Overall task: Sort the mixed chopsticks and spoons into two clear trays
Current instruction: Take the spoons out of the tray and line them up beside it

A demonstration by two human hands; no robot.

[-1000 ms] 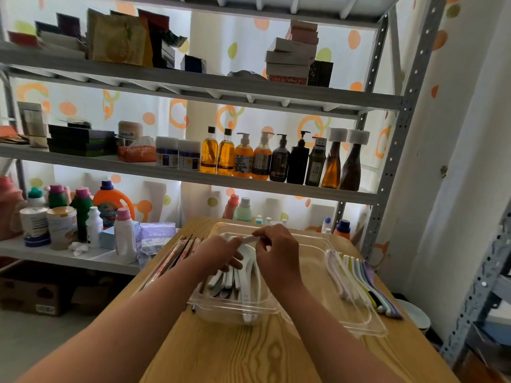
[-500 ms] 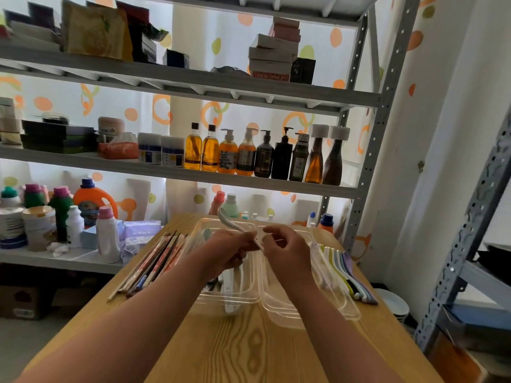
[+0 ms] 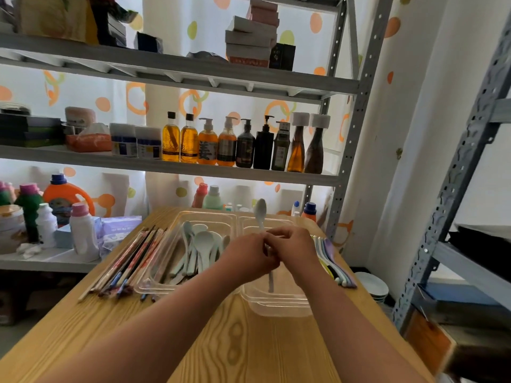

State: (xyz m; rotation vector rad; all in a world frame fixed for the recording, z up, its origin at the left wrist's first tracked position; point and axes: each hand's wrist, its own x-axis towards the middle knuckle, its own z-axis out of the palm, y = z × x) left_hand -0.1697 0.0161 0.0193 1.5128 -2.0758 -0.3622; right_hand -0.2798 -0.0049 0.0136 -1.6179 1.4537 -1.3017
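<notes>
Sorting spoons: pale spoon (image 3: 260,214) is pinched upright between left hand (image 3: 249,258) and right hand (image 3: 294,248), both clamped together over right tray (image 3: 276,309). Next, it likely needs to be lowered flat and released.

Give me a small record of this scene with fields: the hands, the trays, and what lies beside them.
held item: pale grey plastic spoon, bowl up
left hand: grips the spoon handle
right hand: grips the spoon handle
left clear plastic tray: pale spoons inside
right clear plastic tray: under the hands
left of trays: long thin chopsticks
right of trays: row of coloured spoons
</notes>
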